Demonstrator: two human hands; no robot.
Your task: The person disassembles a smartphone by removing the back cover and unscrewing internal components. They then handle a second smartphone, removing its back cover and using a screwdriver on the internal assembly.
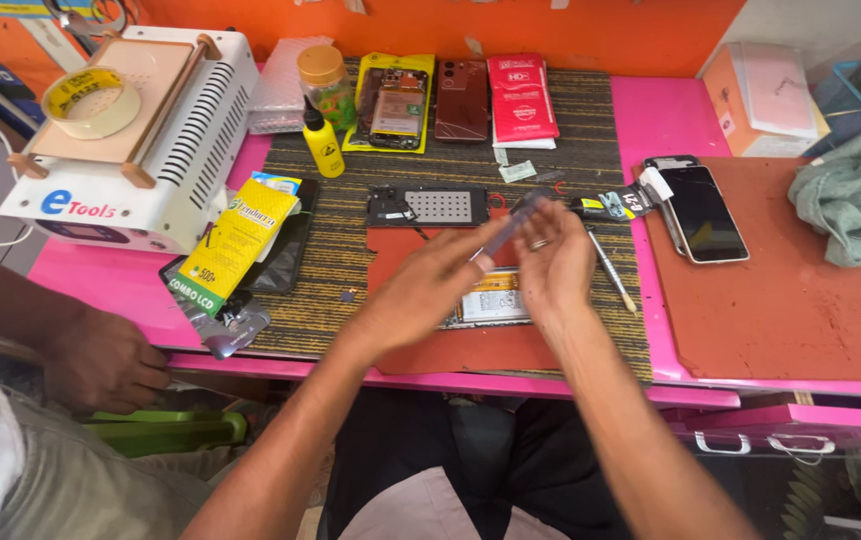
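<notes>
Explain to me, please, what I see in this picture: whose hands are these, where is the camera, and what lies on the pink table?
The camera sits on a person's head and looks down. The left hand and right hand are that person's; together they hold a thin grey strip, blurred. Under them lies an opened phone on a red mat. On the pink table are also a white machine, a yellow bottle, a smartphone and a screwdriver. The other hand, lower left, belongs to another person.
</notes>
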